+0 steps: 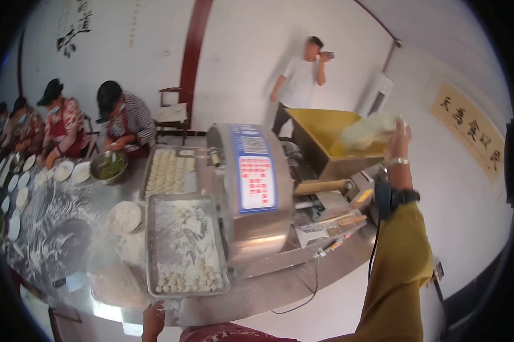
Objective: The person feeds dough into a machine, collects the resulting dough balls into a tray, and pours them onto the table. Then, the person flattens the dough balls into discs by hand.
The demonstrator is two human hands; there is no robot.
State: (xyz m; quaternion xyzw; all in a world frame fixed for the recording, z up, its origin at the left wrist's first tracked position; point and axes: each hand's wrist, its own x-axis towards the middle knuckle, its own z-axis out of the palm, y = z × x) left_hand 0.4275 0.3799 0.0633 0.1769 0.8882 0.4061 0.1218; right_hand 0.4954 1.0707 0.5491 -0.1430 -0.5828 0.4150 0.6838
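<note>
Pale dough (366,132) slants down-left from right hand (399,141).

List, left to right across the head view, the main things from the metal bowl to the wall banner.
Metal bowl of greens → tray of dumplings → labelled steel drum housing → yellow-lined hopper → right hand → calligraphy banner.

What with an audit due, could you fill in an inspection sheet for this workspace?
Surface: metal table, streaked with white powder.
Job's things: small dough pieces on near tray; formed ones on far tray; machine with hopper.
Clutter: crumpled plastic near table edge.
Grips: left hand low by table edge; right hand beside blurred pale mass at hopper, grip unclear.
Cables: dark cable looping from machine.
Surroundings: workers at left, bystander standing.
</note>
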